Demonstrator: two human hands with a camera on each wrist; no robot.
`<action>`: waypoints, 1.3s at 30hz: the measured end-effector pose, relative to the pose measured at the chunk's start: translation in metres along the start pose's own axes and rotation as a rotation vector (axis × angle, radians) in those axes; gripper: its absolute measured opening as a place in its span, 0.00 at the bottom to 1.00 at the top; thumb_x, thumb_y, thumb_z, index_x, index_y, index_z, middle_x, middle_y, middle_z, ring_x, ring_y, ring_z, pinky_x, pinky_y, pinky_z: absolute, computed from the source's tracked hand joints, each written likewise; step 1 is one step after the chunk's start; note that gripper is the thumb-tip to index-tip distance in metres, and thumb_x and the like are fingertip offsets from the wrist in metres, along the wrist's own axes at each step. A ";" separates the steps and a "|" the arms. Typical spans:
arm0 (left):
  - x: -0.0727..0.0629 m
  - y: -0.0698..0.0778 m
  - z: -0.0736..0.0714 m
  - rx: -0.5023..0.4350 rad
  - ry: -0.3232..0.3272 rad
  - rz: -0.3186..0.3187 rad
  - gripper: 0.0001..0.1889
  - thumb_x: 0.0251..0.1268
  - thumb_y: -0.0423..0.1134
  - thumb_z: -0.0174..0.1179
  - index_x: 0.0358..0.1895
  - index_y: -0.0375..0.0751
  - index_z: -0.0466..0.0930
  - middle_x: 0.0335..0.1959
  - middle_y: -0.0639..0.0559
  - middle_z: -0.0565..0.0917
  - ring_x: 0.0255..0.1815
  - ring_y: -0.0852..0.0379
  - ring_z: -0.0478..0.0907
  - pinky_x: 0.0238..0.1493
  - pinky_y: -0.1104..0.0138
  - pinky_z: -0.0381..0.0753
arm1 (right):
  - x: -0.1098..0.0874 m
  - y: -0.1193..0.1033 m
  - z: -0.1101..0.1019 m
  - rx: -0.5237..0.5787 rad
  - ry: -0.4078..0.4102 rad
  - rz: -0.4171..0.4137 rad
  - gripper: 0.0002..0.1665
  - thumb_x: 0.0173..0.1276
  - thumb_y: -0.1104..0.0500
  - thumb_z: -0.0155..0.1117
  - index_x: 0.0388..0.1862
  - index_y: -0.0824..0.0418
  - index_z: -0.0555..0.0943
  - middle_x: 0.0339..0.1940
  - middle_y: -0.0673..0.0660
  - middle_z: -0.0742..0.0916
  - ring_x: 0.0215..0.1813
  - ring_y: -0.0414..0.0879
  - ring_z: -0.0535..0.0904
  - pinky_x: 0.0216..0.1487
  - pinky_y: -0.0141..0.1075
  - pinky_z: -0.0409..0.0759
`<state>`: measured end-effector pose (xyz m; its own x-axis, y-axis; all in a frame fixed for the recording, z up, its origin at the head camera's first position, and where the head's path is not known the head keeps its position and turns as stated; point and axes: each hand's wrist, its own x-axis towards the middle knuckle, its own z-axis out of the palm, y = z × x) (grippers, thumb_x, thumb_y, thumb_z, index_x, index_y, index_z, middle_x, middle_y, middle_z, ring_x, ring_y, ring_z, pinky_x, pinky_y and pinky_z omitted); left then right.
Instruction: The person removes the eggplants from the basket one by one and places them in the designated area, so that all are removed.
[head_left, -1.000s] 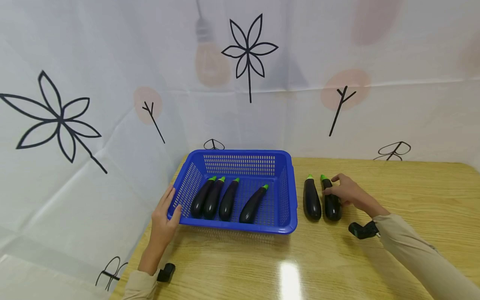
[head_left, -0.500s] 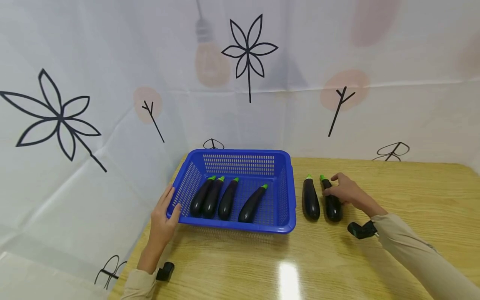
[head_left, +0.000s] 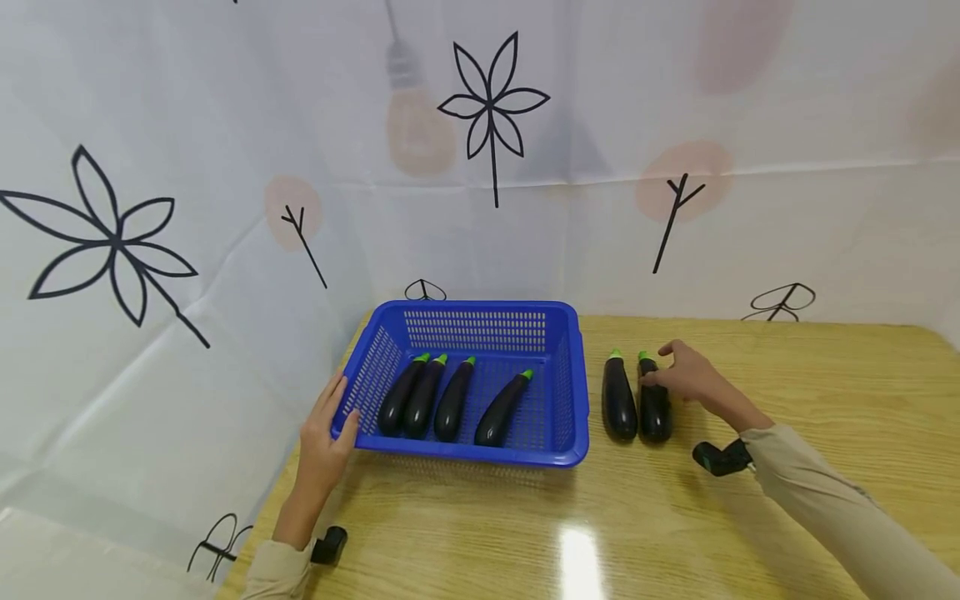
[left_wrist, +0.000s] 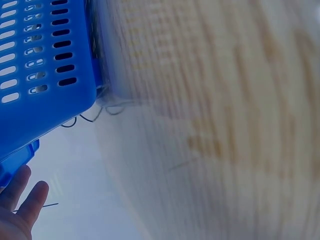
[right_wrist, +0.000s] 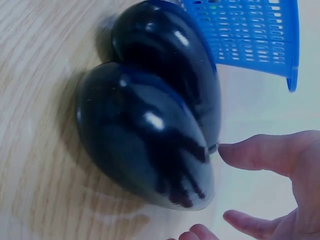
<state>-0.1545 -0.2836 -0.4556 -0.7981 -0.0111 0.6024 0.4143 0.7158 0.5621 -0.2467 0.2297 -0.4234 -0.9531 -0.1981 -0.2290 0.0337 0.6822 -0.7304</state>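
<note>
My left hand (head_left: 322, 433) rests at the near left corner of a blue plastic basket (head_left: 465, 452), fingers straight along the rim and thumb spread apart. In the left wrist view, two straight fingers show beside the basket wall (left_wrist: 45, 110). Inside the basket lie several dark eggplants with green stem ends, the rightmost eggplant (head_left: 501, 412) set apart. Right of the basket, a left eggplant (head_left: 619, 404) and a right eggplant (head_left: 656, 417) lie side by side on the table. My right hand (head_left: 690, 375) hovers over the right eggplant's upper part, thumb and fingers spread, gripping nothing.
The wood-grain table (head_left: 465, 533) stretches to both sides and toward me. A white cloth (head_left: 360, 233) printed with plants hangs behind and to the left. Black wrist devices, such as the right one (head_left: 722, 458), stick out from both wrists.
The right eggplant has shifted left, closer to its neighbour. My right hand has lifted slightly off it. My left hand stays at the basket corner.
</note>
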 end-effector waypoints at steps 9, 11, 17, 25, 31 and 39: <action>0.000 -0.001 0.001 -0.005 0.002 -0.001 0.29 0.63 0.30 0.55 0.69 0.33 0.63 0.70 0.46 0.63 0.67 0.42 0.63 0.62 0.75 0.58 | -0.003 -0.014 -0.006 -0.030 0.018 -0.061 0.42 0.66 0.52 0.60 0.65 0.78 0.56 0.58 0.81 0.67 0.52 0.69 0.71 0.42 0.53 0.75; 0.000 -0.002 0.001 -0.009 0.006 0.003 0.28 0.63 0.30 0.55 0.68 0.32 0.63 0.70 0.45 0.63 0.67 0.42 0.63 0.61 0.79 0.56 | -0.003 -0.020 -0.006 -0.032 0.029 -0.079 0.41 0.66 0.52 0.60 0.65 0.77 0.57 0.57 0.80 0.69 0.54 0.70 0.70 0.43 0.53 0.74; -0.001 -0.005 0.001 -0.014 0.015 0.017 0.28 0.64 0.30 0.55 0.68 0.32 0.63 0.70 0.45 0.63 0.67 0.41 0.64 0.60 0.81 0.56 | -0.005 -0.038 -0.004 -0.015 0.032 -0.116 0.40 0.65 0.50 0.61 0.64 0.75 0.59 0.52 0.77 0.73 0.47 0.65 0.75 0.40 0.49 0.77; 0.000 -0.006 0.002 -0.021 0.022 0.044 0.29 0.62 0.28 0.56 0.68 0.31 0.64 0.70 0.42 0.64 0.66 0.39 0.64 0.61 0.82 0.55 | -0.011 -0.057 -0.002 0.040 -0.007 -0.132 0.40 0.66 0.50 0.61 0.65 0.72 0.58 0.54 0.76 0.71 0.49 0.66 0.75 0.40 0.49 0.80; 0.001 -0.005 0.002 -0.024 0.022 0.044 0.29 0.62 0.29 0.56 0.67 0.30 0.64 0.70 0.43 0.64 0.66 0.39 0.64 0.61 0.81 0.56 | -0.014 -0.069 0.000 0.079 -0.026 -0.138 0.40 0.66 0.51 0.62 0.66 0.72 0.58 0.54 0.75 0.71 0.38 0.56 0.78 0.40 0.49 0.81; 0.000 -0.005 0.002 -0.025 0.027 0.043 0.28 0.62 0.29 0.56 0.67 0.30 0.64 0.69 0.40 0.65 0.66 0.38 0.64 0.61 0.81 0.55 | -0.018 -0.083 0.004 0.125 -0.048 -0.165 0.37 0.66 0.53 0.62 0.64 0.72 0.59 0.53 0.74 0.72 0.45 0.60 0.78 0.37 0.45 0.81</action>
<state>-0.1577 -0.2859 -0.4592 -0.7674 0.0008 0.6412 0.4595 0.6982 0.5490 -0.2315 0.1734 -0.3611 -0.9334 -0.3353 -0.1277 -0.0819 0.5456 -0.8340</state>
